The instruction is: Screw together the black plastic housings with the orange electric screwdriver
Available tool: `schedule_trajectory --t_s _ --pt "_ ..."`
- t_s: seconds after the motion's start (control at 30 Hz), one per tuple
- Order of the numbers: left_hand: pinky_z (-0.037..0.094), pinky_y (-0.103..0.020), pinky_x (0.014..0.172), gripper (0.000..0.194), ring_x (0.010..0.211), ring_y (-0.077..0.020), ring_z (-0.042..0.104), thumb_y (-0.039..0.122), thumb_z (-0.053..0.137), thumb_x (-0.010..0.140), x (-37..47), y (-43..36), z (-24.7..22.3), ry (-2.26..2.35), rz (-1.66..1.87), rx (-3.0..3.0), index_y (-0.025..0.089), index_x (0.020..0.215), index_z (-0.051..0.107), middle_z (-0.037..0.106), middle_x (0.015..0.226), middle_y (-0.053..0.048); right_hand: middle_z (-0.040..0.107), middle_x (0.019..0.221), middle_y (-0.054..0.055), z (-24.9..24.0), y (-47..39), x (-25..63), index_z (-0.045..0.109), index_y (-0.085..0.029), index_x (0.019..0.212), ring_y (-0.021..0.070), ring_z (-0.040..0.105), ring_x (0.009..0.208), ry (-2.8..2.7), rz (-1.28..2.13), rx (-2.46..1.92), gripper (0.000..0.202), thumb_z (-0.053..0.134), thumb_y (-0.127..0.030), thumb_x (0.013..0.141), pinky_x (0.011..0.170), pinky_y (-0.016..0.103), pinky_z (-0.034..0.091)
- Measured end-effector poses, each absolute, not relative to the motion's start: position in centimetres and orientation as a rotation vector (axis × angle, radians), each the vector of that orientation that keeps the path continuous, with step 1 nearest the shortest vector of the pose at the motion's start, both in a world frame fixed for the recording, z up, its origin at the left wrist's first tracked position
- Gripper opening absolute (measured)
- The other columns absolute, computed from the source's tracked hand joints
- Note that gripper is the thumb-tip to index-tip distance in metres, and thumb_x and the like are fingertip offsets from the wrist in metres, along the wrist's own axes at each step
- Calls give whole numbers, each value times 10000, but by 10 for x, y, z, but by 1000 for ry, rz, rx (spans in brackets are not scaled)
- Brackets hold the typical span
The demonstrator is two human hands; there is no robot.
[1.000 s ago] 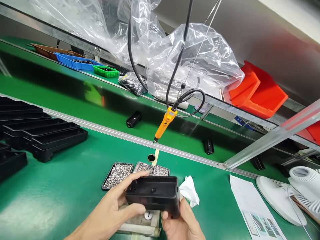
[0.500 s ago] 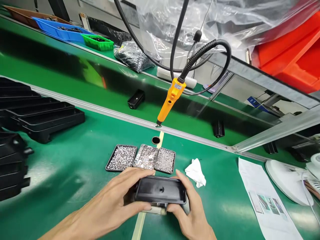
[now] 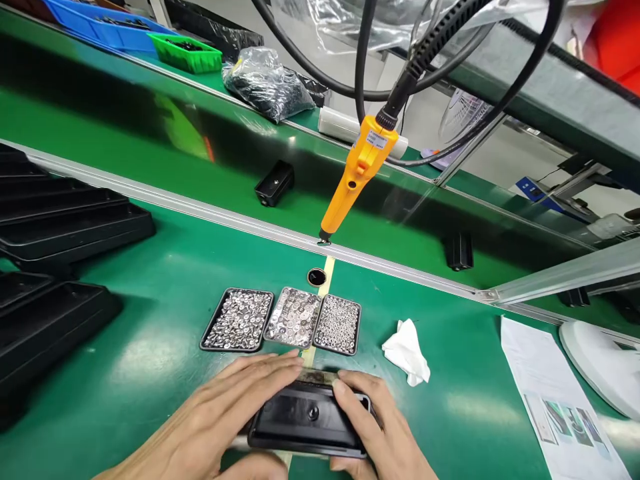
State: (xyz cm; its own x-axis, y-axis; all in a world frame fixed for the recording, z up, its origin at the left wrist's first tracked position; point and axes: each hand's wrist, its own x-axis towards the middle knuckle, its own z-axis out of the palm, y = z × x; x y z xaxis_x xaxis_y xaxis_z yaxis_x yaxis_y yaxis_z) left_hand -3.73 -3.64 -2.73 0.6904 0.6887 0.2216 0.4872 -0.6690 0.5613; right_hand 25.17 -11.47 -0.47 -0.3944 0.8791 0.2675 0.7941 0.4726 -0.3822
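A black rectangular housing with a small round hole or post in its middle lies between my hands near the bottom of the view. My left hand wraps its left end, fingers along the far side and thumb at the near side. Round the right end, my right hand has its thumb on the upper edge. Just beyond them stand three small trays of metal parts: a left one, a middle one and a right one. What lies under the housing is mostly hidden.
An orange electric screwdriver hangs above a round black disc. Black housings are stacked at left. A white cloth and a printed sheet lie at right. Blue and green bins stand behind.
The housing has moved lower and nearer to me, with both hands still on it. My left fingers now reach farther along its far side. The camera view has shifted somewhat.
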Motion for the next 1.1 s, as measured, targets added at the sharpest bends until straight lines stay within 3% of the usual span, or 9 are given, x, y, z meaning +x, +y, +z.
schedule_trajectory --t_s 0.2,0.27,0.53,0.7,0.83,0.9,0.97,1.1 --pt "413 -480 1210 719 1437 -316 471 477 589 984 -38 -37 -31 898 555 2526 317 1621 298 443 1584 -38 489 1506 186 -16 -120 256 303 -215 1626 338 517 1390 -2332 212 -1391 700 341 -629 1064 989 440 617" --pt "409 -469 1216 728 1421 -309 493 503 601 981 -38 -36 -30 863 573 2534 307 1618 307 465 1568 -47 492 1511 171 -18 -121 257 281 -240 1634 327 529 1382 -2323 255 -1396 669 310 -609 1076 995 446 616" --pt "460 -461 1182 758 1346 -313 572 510 669 960 -29 -21 -29 720 680 2477 310 1609 331 526 1513 -77 493 1528 157 -19 -126 265 305 -243 1627 344 537 1378 -2337 281 -1412 678 518 -540 1056 1026 452 604" --pt "480 -456 1166 779 1290 -317 619 499 752 905 -30 -26 -25 713 738 2343 385 1579 378 583 1460 -42 559 1460 141 -36 -124 253 388 -274 1587 320 557 1352 -2167 241 -1391 581 390 -566 1085 1058 470 567" --pt "438 -475 1200 527 1340 -297 578 620 542 1000 -36 -20 -11 916 616 2149 452 1497 493 585 1461 14 593 1403 107 -52 -120 245 453 -347 1519 302 572 1314 -1886 297 -1332 535 280 -609 1086 1076 496 518" --pt "500 -458 1133 411 1297 -279 605 587 439 1049 -36 -2 -4 987 559 2118 456 1406 597 640 1394 25 610 1368 124 -53 -116 249 428 -313 1537 308 598 1265 -1775 433 -1276 590 238 -631 1079 1045 486 531" --pt "562 -399 983 308 1143 -264 659 505 506 1049 -30 24 1 991 579 2192 389 1238 720 709 1240 -10 629 1317 147 -52 -110 256 404 -255 1560 291 646 1153 -1630 588 -1257 646 222 -642 1076 960 433 568" --pt "475 -351 784 282 930 -254 571 379 530 1045 -7 67 -2 906 508 2391 255 995 778 686 954 -68 655 1208 119 -50 -100 267 528 -237 1470 211 655 960 -1423 729 -1266 545 297 -567 1102 818 322 560"
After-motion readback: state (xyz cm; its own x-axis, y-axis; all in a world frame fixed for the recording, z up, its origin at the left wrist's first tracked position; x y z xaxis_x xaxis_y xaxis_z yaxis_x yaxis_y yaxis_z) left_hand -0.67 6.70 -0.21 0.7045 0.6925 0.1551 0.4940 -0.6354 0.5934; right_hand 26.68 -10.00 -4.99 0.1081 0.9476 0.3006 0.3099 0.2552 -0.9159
